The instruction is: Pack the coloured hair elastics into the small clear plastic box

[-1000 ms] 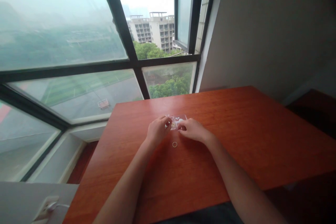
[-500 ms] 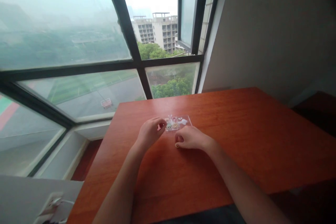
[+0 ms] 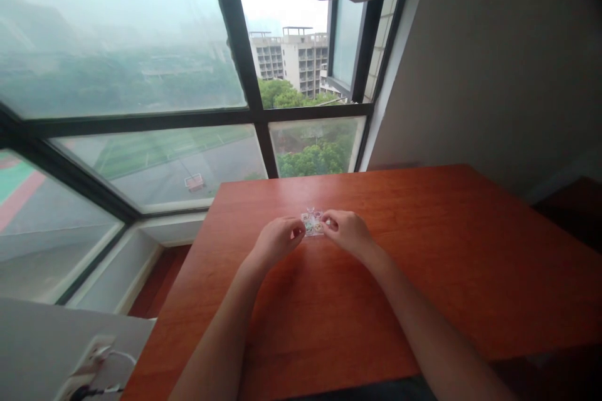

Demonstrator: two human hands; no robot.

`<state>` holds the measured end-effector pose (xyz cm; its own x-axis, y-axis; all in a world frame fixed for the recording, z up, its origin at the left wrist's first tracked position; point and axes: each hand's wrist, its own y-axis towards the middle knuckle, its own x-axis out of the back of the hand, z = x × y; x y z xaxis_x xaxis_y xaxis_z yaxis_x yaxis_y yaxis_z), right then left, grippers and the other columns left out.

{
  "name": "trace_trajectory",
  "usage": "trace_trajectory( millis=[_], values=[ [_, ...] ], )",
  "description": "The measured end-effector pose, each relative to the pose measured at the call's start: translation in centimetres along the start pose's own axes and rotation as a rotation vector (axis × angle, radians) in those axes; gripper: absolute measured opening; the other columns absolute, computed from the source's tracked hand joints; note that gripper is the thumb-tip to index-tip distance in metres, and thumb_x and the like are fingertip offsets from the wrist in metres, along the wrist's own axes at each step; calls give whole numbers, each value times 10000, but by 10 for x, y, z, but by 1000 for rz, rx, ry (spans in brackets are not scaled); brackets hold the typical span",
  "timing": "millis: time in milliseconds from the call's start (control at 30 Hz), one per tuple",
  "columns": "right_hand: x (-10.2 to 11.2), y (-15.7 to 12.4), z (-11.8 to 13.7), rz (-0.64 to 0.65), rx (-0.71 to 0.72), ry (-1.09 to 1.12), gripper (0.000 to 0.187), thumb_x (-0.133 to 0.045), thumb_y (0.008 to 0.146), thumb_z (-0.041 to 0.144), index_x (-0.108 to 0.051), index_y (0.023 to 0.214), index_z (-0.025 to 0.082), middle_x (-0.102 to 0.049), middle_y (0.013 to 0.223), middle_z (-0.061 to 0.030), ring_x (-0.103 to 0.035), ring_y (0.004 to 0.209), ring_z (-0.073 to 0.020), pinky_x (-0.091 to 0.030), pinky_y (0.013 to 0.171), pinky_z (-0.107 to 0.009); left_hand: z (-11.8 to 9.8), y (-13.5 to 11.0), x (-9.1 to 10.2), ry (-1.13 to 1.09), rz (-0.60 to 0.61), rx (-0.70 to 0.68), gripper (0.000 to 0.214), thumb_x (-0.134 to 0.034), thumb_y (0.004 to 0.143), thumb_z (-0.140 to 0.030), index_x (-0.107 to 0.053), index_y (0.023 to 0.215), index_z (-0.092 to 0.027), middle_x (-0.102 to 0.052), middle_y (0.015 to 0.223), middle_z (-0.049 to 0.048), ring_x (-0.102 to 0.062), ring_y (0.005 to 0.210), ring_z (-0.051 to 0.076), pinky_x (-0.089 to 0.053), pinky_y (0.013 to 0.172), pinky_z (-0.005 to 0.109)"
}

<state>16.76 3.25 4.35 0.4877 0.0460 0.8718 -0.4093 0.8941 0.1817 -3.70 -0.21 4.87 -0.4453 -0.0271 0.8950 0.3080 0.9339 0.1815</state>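
A small clear plastic piece with coloured prints lies on the red-brown wooden table, a little beyond its middle. My left hand is curled, and its thumb and forefinger pinch at the piece's left edge. On the other side my right hand is closed in a pinch against the right edge. What its fingertips hold is hidden. No ring shows on the tabletop.
The table's far edge meets a large black-framed window, and a grey wall rises at the right. A white socket with a cable sits at the lower left. Dark furniture stands beyond the table's right side.
A small ring lay on the table near me. My right hand came down onto it, then went back to the clear piece, and the ring no longer shows. The left hand stayed put.
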Motion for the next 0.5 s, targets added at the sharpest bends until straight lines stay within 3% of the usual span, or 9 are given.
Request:
trace_trajectory(
  millis=[100,300,500],
  values=[
    [-6,8,-2,-61,-43,0,181,-557,867,321,-693,963,251,-713,808,-9,-633,759,-162,-377,650,-237,-1,0,-1,-11,34,-9,149,-531,800,-172,-672,754,-190,-676,756,17,-555,629,112,-356,587,199],
    [-22,15,-10,3,-78,-64,184,-559,859,301,-701,969,258,-737,921,-30,-659,853,-187,-399,682,-245,1,0,-3,-10,51,-14,166,-520,806,-171,-680,769,-193,-678,758,15,-575,651,119,-375,611,204],
    [-14,14,-23,-45,-160,-94,205,-528,895,364,-691,965,262,-725,882,-29,-651,808,-181,-391,650,-249,3,1,-3,3,-16,12,134,-540,831,-211,-668,793,-200,-671,769,15,-573,660,130,-379,602,222]
  ],
)
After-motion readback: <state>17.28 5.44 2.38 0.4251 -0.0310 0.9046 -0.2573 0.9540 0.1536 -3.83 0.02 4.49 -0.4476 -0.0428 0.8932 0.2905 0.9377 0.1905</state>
